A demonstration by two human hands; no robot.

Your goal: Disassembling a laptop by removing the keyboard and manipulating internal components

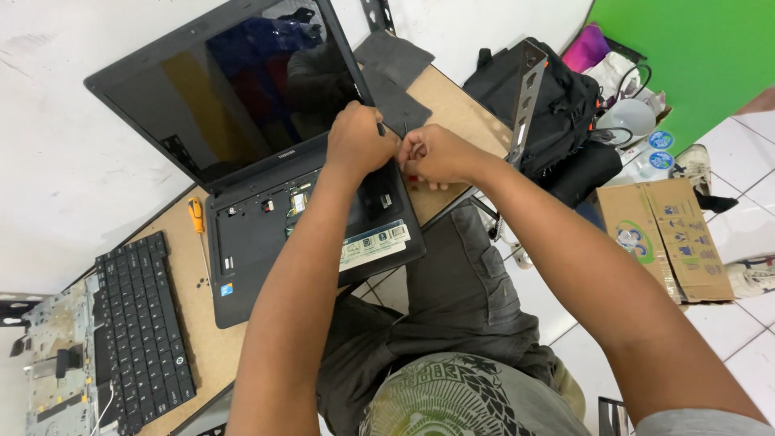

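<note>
Black plastic fills the middle of my view: an opened laptop [266, 194] with its keyboard removed lies on the wooden table [206, 339], its near corner overhanging the table's near edge above my lap. A pale rectangular sticker [373, 244] sits on the palm rest by that corner, and a small blue square label [227, 289] marks the opposite end. My left hand [358, 139] is curled shut around a thin dark tool [380, 127] at the laptop's hinge corner; my right hand [434, 155] is bunched just beside it, fingertips pressed down at the table's edge, and I cannot tell what, if anything, it pinches. The detached keyboard [139, 323] lies along the table's left end, a yellow-handled screwdriver [196, 215] between it and the laptop. Two grey mats [393, 74] lie at the far corner. Beyond the right edge, on the tiled floor, a black backpack [557, 113] and a flattened brown cardboard box [666, 234] with green-and-blue printing crowd the space. The hands hide the hinge area.
</note>
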